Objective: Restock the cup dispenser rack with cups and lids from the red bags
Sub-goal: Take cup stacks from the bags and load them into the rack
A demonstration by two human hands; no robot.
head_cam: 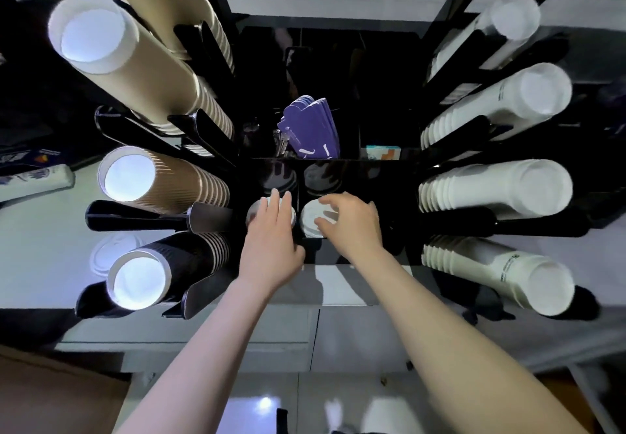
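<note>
Lids [313, 220], white, sit in two adjacent rack [342, 176] slots; left hand [271, 230] rests flat on one, right hand [349, 222] grasps another, edges hidden beneath fingers.

Black rack [338, 169]; tan ribbed cups [189, 183]; white cups [481, 190]; purple sleeves [315, 129]; white lids [313, 220].

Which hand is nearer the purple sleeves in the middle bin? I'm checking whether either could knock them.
Right, narrowly. The right hand curls over a white lid stack just below the purple sleeves; the left hand rests on the neighbouring lid stack, further left.
</note>
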